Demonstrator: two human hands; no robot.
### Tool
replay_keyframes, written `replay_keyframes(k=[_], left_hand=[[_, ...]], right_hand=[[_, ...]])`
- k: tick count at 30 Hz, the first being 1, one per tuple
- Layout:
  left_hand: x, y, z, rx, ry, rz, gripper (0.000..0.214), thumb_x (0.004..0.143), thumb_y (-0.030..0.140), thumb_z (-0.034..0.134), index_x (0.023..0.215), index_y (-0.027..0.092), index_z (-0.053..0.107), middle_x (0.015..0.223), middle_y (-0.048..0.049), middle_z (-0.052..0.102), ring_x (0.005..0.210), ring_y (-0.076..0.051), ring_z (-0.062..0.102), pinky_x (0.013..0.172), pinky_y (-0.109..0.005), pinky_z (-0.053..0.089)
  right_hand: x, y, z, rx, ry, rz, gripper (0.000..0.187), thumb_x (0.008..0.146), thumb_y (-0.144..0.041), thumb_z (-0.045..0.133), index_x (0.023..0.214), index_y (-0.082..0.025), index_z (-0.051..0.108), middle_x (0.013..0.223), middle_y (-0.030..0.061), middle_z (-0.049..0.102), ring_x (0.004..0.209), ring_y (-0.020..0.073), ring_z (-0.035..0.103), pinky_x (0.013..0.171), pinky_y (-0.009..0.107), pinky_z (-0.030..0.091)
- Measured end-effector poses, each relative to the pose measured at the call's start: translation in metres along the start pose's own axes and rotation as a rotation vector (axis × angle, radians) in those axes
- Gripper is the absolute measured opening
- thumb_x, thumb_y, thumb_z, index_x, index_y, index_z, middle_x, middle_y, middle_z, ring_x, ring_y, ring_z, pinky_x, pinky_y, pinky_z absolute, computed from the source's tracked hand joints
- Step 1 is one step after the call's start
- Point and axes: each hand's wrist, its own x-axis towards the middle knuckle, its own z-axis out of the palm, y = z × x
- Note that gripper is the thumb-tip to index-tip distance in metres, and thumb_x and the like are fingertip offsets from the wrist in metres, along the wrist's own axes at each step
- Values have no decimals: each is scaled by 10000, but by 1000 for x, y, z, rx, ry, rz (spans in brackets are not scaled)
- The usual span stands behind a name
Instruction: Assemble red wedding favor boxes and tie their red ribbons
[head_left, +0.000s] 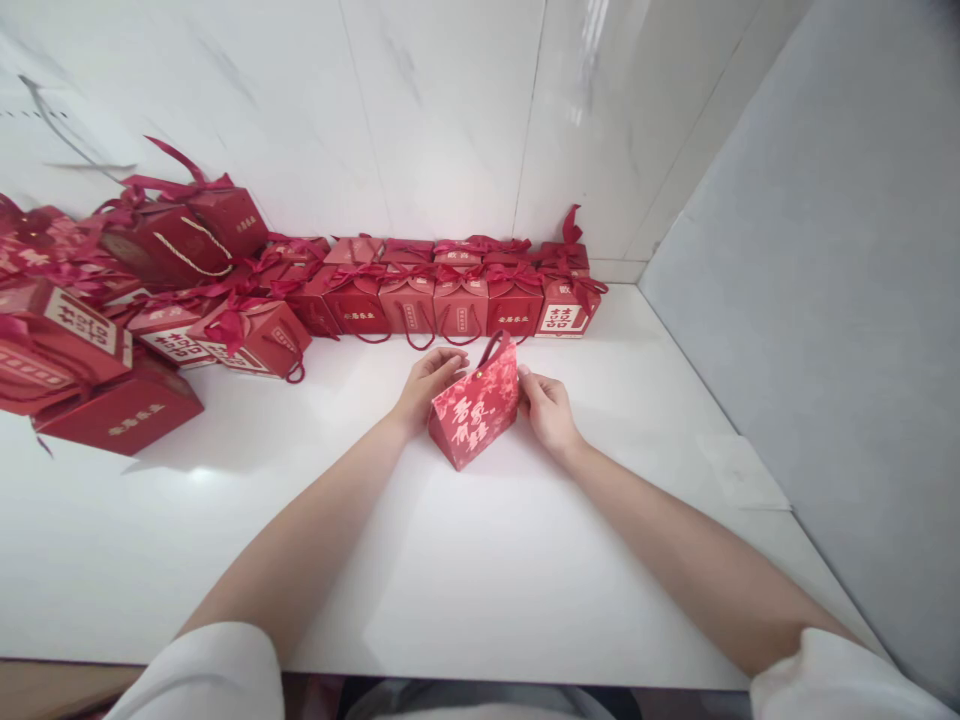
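Note:
A red paper gift box [477, 415] with a pointed top, pale flower print and light lettering stands tilted on its base between my hands. A dark red strap handle [493, 350] loops up from its top. My left hand [431, 388] grips the box from the left and behind, its fingers curled and partly hidden by the box. At the right edge, my right hand [549, 408] holds the box with thumb and fingers closed on its side. The box is close to the white tabletop; whether it rests on it I cannot tell.
A double row of red ribbon-tied boxes [461, 300] lines the wall. More red boxes [247, 335] and larger ones [120, 400] are piled at the left. A grey panel [825, 300] bounds the white table [450, 590] on the right.

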Motion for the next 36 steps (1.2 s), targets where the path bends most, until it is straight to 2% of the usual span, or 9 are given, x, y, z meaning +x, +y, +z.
replay_keyframes(k=[5,9,12,15,17,20,25,30,36], left_hand=[[6,9,-11,23,-91,-86,456,676,507,807,951,166,680,903,-70,699,811,-215,666,772,-330,497],[9,45,-15,248,-12,-80,599,728,707,654,920,146,739,937,-121,712,908,-261,665,825,-356,488],[-10,86,3,450,-31,76,672,819,751,489,938,150,765,979,-137,723,969,-283,655,864,-370,472],[-38,113,34,722,-72,234,513,781,649,645,906,170,776,922,-96,736,880,-270,660,825,-353,455],[-52,115,51,923,-67,338,356,700,522,779,805,182,778,799,-60,724,775,-250,642,754,-331,430],[-61,109,66,1138,-31,464,232,750,406,753,670,189,748,658,-39,671,635,-209,588,658,-312,364],[-61,117,79,1485,-79,406,344,898,376,574,646,179,700,588,-43,620,561,-184,546,603,-299,343],[-59,131,87,1417,-64,368,302,884,449,613,1051,242,754,999,-38,748,889,-217,678,777,-289,476],[-52,125,90,1441,-171,436,292,949,412,523,986,271,776,969,4,757,862,-201,678,720,-291,451]], right_hand=[[-1,2,-1,-2,44,-34,593,894,-648,499,512,-199,440,457,-32,405,457,110,362,504,276,301],[-1,1,-3,1,51,-50,554,889,-643,508,564,-194,514,475,-27,457,468,123,415,516,273,328],[-1,1,-3,22,51,-53,543,896,-642,494,600,-191,549,481,-25,475,470,129,430,513,273,334],[-3,1,-3,30,47,-63,544,903,-640,487,618,-184,574,480,-23,483,471,131,435,519,275,339],[-4,0,-4,28,50,-70,545,905,-637,486,626,-180,587,476,-24,482,474,130,436,531,275,346],[-5,0,-8,25,67,-73,556,904,-648,476,630,-177,587,495,-21,498,489,127,443,543,269,355],[-3,2,-11,28,101,-46,570,892,-667,464,631,-175,586,492,-23,498,488,125,444,542,259,358],[-1,0,-7,48,87,-34,547,896,-640,481,623,-174,574,491,-24,496,488,122,434,538,255,346],[-1,-3,-5,61,51,-9,522,894,-611,504,616,-171,544,509,-30,484,497,115,411,520,251,317]])
